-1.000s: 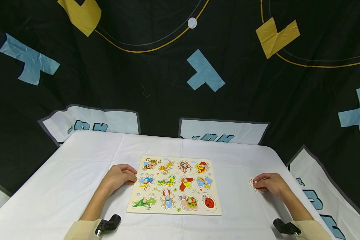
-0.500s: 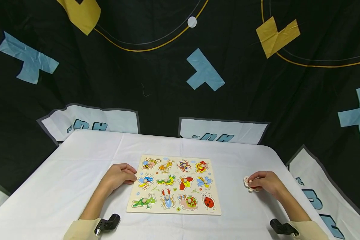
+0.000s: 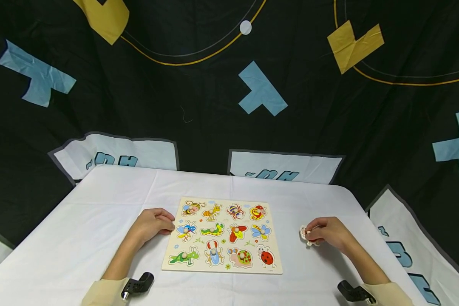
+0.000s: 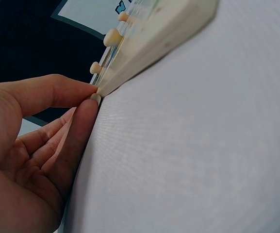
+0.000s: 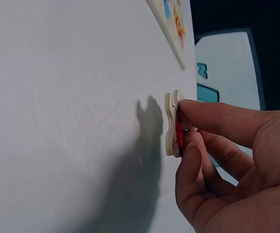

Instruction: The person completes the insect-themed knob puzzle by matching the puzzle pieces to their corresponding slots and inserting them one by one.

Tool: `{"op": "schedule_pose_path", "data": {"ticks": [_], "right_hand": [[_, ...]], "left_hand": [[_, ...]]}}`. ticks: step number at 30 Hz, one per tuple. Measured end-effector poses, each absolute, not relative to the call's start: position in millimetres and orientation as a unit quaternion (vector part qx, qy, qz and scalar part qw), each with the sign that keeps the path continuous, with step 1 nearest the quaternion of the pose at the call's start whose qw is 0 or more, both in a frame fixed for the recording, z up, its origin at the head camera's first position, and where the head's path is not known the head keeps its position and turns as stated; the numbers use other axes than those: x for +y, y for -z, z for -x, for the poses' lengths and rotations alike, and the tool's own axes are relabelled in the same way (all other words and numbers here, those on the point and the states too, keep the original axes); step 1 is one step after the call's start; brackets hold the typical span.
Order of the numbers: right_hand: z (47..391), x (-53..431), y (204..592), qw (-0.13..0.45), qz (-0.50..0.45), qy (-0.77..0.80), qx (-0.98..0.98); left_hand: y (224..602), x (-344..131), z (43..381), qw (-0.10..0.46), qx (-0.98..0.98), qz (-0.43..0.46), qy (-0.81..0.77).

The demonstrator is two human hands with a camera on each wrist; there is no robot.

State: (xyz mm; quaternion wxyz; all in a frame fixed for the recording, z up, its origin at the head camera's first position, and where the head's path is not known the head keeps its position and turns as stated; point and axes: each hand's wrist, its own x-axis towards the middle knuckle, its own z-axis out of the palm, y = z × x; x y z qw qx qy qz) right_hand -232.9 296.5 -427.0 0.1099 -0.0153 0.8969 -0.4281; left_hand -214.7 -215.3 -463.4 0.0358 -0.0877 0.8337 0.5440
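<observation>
A wooden peg puzzle board (image 3: 223, 236) with several rows of insect pictures lies flat on the table. My left hand (image 3: 153, 225) is at its left edge, and in the left wrist view the thumb and index finger (image 4: 57, 90) pinch that edge. To the right of the board, my right hand (image 3: 330, 233) holds a small puzzle piece (image 3: 304, 236) with a pale wavy outline. Seen from the right wrist, the piece (image 5: 172, 126) has a red face and is gripped from its knob side, above its own shadow. Fingers cover most of its face.
A white cloth covers the table (image 3: 111, 199). The ladybug picture (image 3: 265, 257) at the board's lower right shows no knob, while most other pictures have one. Behind the table hangs a black curtain (image 3: 199, 114) with blue and yellow shapes.
My right hand has moved left toward the board with the puzzle piece in its fingers. The left hand and the board have stayed in place.
</observation>
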Motion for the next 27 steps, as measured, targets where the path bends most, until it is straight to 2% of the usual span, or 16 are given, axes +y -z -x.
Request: {"op": "schedule_pose_path", "data": {"ticks": [14, 27], "right_hand": [[228, 267, 425, 0.132, 0.033, 0.417, 0.899], [222, 243, 425, 0.160, 0.086, 0.423, 0.888]], "left_hand": [[462, -216, 213, 0.032, 0.836, 0.087, -0.541], [463, -215, 214, 0.032, 0.835, 0.088, -0.542]]}}
